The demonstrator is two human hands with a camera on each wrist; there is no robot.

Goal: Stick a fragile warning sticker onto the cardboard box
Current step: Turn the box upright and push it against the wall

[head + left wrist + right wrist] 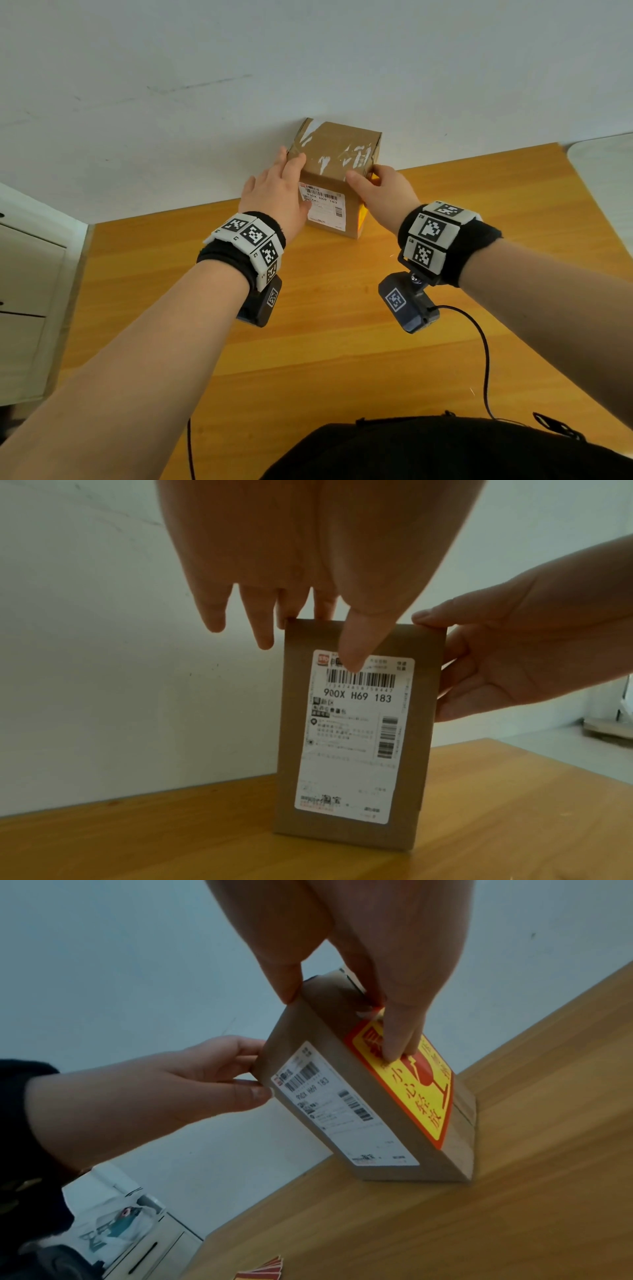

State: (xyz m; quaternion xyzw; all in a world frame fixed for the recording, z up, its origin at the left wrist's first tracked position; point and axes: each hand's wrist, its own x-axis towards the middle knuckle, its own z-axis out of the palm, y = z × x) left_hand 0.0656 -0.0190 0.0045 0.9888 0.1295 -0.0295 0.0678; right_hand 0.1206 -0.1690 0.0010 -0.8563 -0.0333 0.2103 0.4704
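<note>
A brown cardboard box stands upright on the wooden table, close to the white wall. A white shipping label covers its front face. On its right side face sits a yellow and red fragile sticker, which shows only as a sliver in the head view. My left hand grips the box's upper left edge, thumb on the front face. My right hand holds the upper right corner, thumb on the top edge. Its fingers lie flat on the sticker.
Loose red and yellow stickers lie near the table's front edge. A white drawer cabinet stands left of the table. A black cable hangs from my right wrist camera. A white surface adjoins the table's right end.
</note>
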